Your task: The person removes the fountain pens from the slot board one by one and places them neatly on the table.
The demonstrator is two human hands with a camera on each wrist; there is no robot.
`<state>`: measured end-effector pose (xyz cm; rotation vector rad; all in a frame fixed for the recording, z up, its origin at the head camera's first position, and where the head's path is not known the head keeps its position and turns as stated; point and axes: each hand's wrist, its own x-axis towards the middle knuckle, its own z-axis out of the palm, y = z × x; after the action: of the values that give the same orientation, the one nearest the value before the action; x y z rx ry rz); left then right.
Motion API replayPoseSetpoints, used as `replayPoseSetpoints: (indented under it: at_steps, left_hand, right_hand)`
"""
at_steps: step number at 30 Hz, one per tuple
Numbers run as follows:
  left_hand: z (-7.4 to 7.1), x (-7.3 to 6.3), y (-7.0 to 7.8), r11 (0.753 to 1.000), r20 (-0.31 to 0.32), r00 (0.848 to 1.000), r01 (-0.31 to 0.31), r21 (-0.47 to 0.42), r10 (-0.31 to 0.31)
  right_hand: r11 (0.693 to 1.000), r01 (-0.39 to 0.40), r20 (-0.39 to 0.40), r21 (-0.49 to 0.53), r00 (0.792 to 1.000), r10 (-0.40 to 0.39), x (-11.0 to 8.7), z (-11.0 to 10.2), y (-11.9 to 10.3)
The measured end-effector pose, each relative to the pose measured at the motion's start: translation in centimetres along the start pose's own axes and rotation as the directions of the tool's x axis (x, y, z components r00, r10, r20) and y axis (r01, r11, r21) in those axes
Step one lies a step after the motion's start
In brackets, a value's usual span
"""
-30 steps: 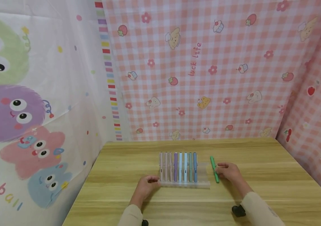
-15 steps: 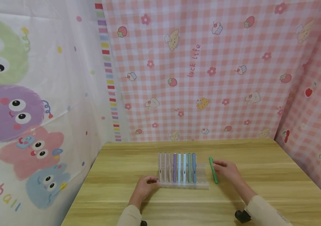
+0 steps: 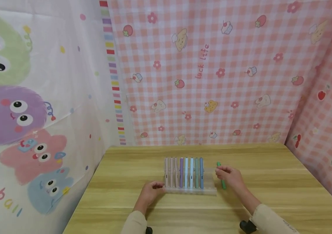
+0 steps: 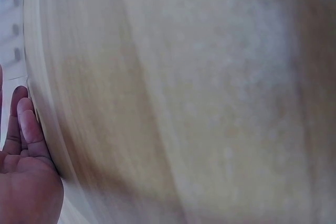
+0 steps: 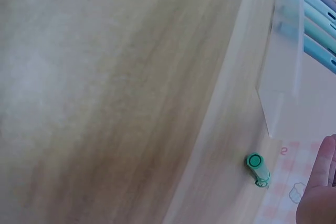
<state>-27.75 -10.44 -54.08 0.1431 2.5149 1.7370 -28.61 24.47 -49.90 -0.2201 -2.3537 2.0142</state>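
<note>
A clear pen stand [image 3: 189, 191] holds several capped pens side by side: pale pinkish-beige, a purple pen [image 3: 182, 173], light blue, green and a blue pen [image 3: 202, 173]. My left hand [image 3: 151, 194] holds the stand's left end; part of its grip is hidden. In the left wrist view its fingers [image 4: 32, 129] lie against that end. My right hand [image 3: 232, 177] hovers over a green pen [image 3: 223, 184] lying right of the stand. Its fingertips reach the stand's right edge; contact is unclear. In the right wrist view, the green pen [image 5: 257, 165] lies apart from the hand [image 5: 320, 187].
The stand is on a wood-grain table [image 3: 119, 182]. A pink checked curtain [image 3: 207, 87] hangs behind, and a white cartoon-print curtain [image 3: 75, 81] borders the left. Dark camera straps [image 3: 247, 226] sit at the sleeves.
My right hand, earlier beside the green pen with its fingers at it, has moved left across it towards the stand's edge. The pen stays on the table. My left hand keeps its place.
</note>
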Motion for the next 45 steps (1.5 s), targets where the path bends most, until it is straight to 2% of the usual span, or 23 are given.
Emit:
replayPoseSetpoints:
  at_steps: [12,17,30,34,45]
  left_hand:
    - [0.0,-0.2,0.2,1.0,-0.003,1.0,-0.026,0.011,0.026]
    - [0.1,-0.2,0.2,0.999,-0.005,1.0,-0.029,0.015,0.029]
    - [0.0,-0.3,0.3,0.999,0.002,0.999,-0.037,-0.003,0.037]
    - [0.0,-0.2,0.3,0.999,0.007,0.999,-0.037,-0.006,0.037]
    - [-0.1,-0.3,0.5,1.0,0.01,1.0,-0.015,0.0,0.015]
  right_hand:
    - [0.996,0.044,0.068,-0.078,0.997,-0.039,-0.6,2.0,0.3]
    - [0.991,0.062,0.068,-0.116,0.996,-0.055,-0.7,3.0,0.8]
    - [0.989,0.025,0.058,-0.147,0.998,-0.017,-0.4,4.2,1.7]
    - [0.982,0.043,0.048,-0.185,0.998,-0.035,-0.2,4.5,1.8]
    - [0.987,0.042,0.059,-0.154,0.998,-0.033,-0.1,5.1,1.5]
